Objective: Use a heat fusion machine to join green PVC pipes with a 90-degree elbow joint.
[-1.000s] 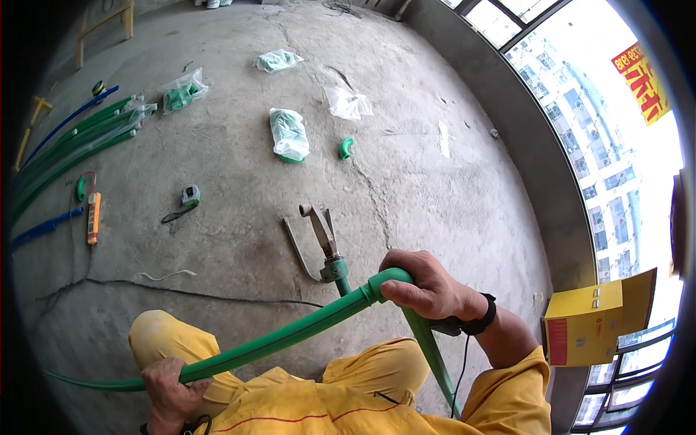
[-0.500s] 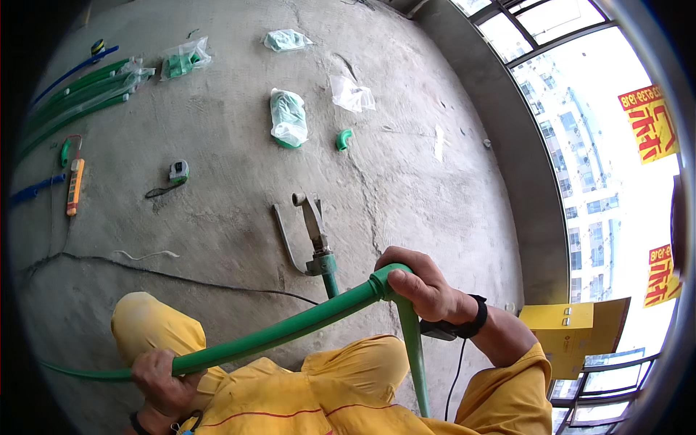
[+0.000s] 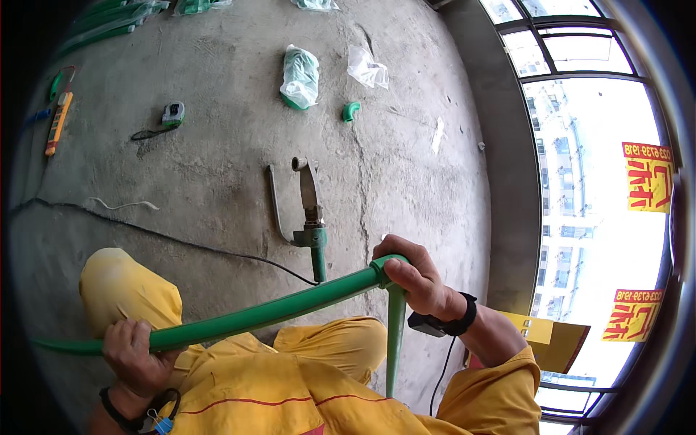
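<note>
A long green plastic pipe [image 3: 268, 309] crosses in front of me, held at a slant. My left hand [image 3: 138, 355] wraps round it near the left knee. At its right end is a green elbow fitting [image 3: 386, 270], gripped by my right hand [image 3: 419, 279], thumb on top. From that elbow a second green pipe [image 3: 395, 341] runs down toward my body. Just beyond the pipe stands a pipe welding tool [image 3: 313, 235] with a green handle and a metal stand, touched by neither hand. A loose green elbow [image 3: 351, 111] lies farther off on the floor.
Bagged green fittings [image 3: 300, 78] and a clear plastic bag [image 3: 367, 67] lie ahead. A tape measure [image 3: 172, 114], an orange power strip [image 3: 59, 123] and more green pipes [image 3: 109, 29] are at left. A black cord [image 3: 174, 243] crosses the concrete floor. Yellow cardboard [image 3: 562, 344] stands by the window.
My view has shifted, so floor things sit higher in the picture. Both hands keep their grip, and the joined pipes appear slightly lower and farther left.
</note>
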`<state>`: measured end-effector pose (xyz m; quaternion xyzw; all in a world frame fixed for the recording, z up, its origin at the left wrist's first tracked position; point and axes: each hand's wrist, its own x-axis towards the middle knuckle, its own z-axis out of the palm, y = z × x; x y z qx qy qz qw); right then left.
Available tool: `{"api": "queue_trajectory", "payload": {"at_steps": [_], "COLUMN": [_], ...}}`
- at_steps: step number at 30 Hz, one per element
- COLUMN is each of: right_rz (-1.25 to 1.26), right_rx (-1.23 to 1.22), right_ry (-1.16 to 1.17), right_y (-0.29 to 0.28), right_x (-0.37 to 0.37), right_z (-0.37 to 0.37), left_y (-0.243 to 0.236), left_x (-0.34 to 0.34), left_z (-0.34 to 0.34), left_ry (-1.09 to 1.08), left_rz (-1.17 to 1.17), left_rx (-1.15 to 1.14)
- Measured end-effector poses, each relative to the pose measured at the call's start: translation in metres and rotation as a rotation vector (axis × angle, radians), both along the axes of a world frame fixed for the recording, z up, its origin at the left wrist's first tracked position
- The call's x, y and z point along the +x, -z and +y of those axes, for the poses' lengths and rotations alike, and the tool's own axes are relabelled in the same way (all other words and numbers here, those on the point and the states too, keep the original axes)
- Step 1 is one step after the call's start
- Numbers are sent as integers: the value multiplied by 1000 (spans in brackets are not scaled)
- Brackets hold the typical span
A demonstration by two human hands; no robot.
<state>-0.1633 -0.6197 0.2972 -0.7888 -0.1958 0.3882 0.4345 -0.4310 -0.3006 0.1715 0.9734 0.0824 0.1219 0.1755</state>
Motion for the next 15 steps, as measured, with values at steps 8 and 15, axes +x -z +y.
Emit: {"api": "queue_trajectory", "payload": {"at_steps": [8, 15], "right_rz": [-18, 97], "right_rx": [-17, -24], "right_ry": [23, 9], "right_y": [6, 6], "right_x": [1, 7], "right_z": [3, 3], "left_y": [2, -3], "left_x": [2, -4], "left_z": [-1, 3], "left_ry": [-10, -10], "left_rz": [-15, 8], "left_rx": [-5, 7]}}
